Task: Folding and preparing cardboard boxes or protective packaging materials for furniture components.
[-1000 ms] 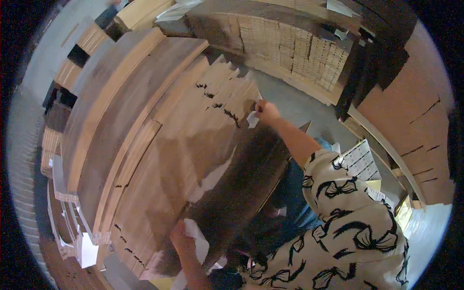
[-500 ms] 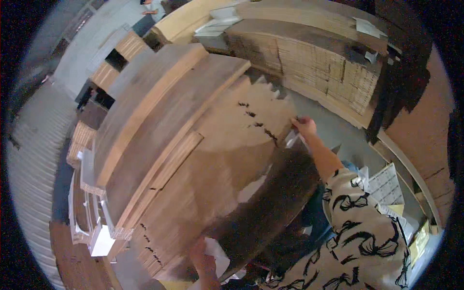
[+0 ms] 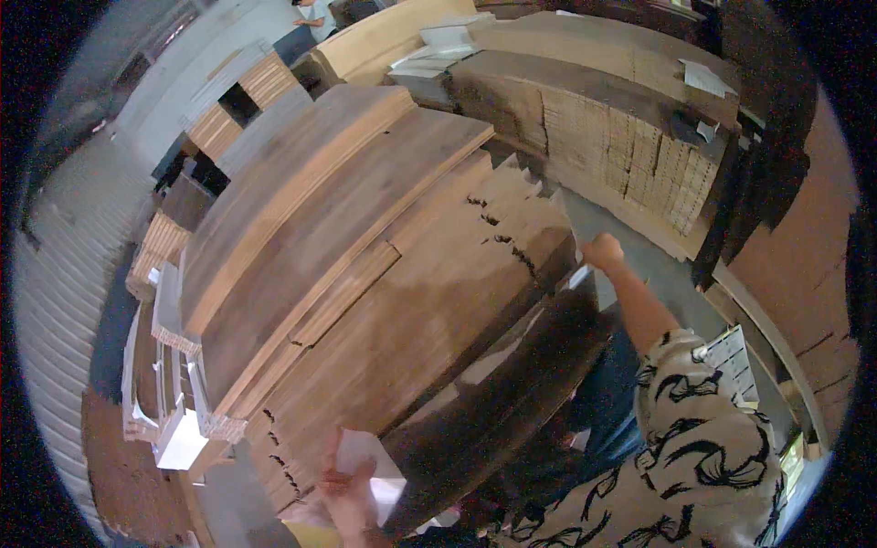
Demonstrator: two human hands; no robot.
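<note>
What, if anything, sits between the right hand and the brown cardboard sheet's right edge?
Nothing visible: the right hand is at that edge of the brown cardboard sheet and appears to pinch it. A small white piece shows just below-left of the hand; blur hides whether it touches the fingers.

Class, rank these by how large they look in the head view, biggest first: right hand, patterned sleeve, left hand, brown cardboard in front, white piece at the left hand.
1. brown cardboard
2. patterned sleeve
3. left hand and white piece: too alike to rank
4. right hand
</note>
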